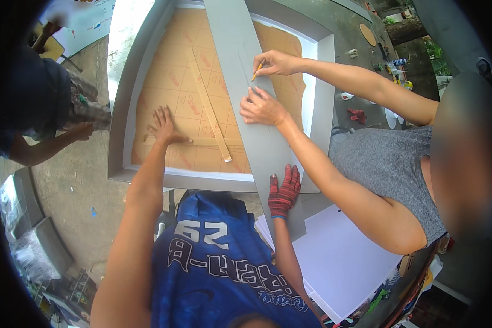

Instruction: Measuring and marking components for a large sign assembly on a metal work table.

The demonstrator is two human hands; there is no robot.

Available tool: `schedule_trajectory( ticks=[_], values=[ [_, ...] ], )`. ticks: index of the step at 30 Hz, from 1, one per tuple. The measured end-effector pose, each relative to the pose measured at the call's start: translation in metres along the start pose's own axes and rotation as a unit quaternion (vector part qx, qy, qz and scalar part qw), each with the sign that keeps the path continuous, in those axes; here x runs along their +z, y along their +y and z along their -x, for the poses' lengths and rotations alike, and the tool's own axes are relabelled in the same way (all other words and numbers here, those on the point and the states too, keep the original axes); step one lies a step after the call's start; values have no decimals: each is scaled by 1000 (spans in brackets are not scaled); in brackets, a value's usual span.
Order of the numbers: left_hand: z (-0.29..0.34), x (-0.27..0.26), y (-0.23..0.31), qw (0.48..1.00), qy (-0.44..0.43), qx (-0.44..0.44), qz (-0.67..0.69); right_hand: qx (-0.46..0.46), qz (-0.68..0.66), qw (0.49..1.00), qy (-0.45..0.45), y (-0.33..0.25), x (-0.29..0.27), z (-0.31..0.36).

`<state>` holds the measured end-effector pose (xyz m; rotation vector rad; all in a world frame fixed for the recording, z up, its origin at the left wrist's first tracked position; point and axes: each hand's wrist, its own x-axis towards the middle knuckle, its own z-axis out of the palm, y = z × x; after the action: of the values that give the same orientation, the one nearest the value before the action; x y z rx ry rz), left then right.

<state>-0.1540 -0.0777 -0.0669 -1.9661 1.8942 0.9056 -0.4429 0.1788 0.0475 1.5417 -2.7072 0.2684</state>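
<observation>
My left hand point(167, 129) lies bare on a panel covered in brown printed paper point(172, 71), its fingers spread. My right hand point(285, 191), in a red and black knit glove, rests flat on the near end of a long grey sheet strip point(232, 41). The strip lies across a grey raised-edge frame point(123, 120) around the panel. From the right, another person's hand point(276, 63) holds a yellow pencil point(258, 69) to the strip, and that person's other hand point(265, 107) presses beside it. A narrow tan stick point(208, 106) lies on the brown paper near my left hand.
White sheets point(347, 257) lie beyond my right forearm. A cluttered bench point(366, 82) at the far right carries a red glove point(357, 116) and bottles point(400, 62). Another person point(49, 104) is at the left. Plastic-wrapped grey pieces point(38, 249) sit at lower left.
</observation>
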Motion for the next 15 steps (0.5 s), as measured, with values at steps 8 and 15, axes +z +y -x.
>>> schedule_trajectory(
  ticks=[8, 15],
  values=[
    [-7, 1, -1, 1000, 23, 2, 18, 6, -13, 1000, -8, -5, -6, -4],
    [-4, -1, 1, 1000, 13, 2, 13, 11, -12, 1000, -13, -4, -8, -4]
  ],
)
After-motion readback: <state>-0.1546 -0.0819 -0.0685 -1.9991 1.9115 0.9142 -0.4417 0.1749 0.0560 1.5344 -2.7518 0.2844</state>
